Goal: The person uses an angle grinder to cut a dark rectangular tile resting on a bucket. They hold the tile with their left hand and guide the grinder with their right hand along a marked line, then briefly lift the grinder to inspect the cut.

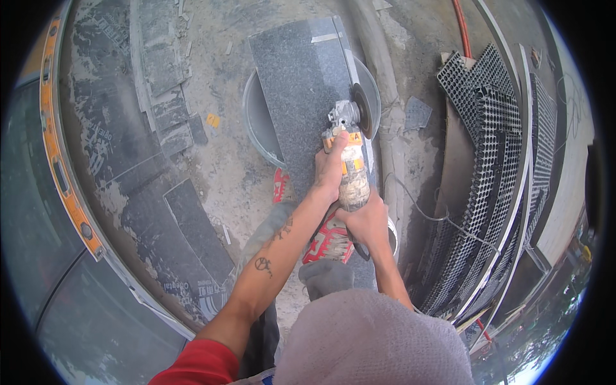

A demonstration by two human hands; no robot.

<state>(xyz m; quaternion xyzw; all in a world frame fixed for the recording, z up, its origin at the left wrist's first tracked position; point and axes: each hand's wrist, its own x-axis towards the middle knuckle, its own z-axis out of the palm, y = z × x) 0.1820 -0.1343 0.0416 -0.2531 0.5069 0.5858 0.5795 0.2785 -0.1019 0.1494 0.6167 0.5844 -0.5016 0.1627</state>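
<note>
Grey stone slab [298,74] lies at 12 o'clock over a round bucket [260,125]. At 1 o'clock, the left hand [330,168] holds the grinder [352,183] near its head, the right hand [367,218] its back end. If the slab rocks on the bucket, it could pinch the disc [364,113] and make the grinder kick.

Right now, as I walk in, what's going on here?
Someone grips an angle grinder, left hand near its head, right hand at its rear. The disc is by the right edge of a grey slab, which lies across a round tub. Whether disc and slab touch is unclear.
</note>
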